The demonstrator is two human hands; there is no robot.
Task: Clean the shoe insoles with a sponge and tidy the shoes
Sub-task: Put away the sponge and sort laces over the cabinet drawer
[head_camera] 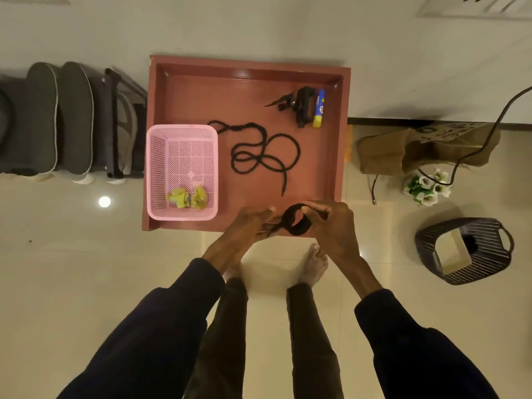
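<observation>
Head view: the right hand point(331, 226) pinches a coiled black lace point(296, 224) over the tray's point(247, 63) near edge. I cannot tell whether the left hand point(250, 226) holds its tail. If the grip slackens, the coil may spring open and tangle with the second lace point(259, 152) just beyond.

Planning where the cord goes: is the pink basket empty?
Not empty: the pink basket holds two crumpled yellow-green pieces at its near end.

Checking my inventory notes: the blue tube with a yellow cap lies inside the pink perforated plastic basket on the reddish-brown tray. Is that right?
No. The head view shows the blue tube with a yellow cap lying on the reddish-brown tray itself, outside the pink perforated plastic basket, which holds yellow crumpled pieces.
</observation>
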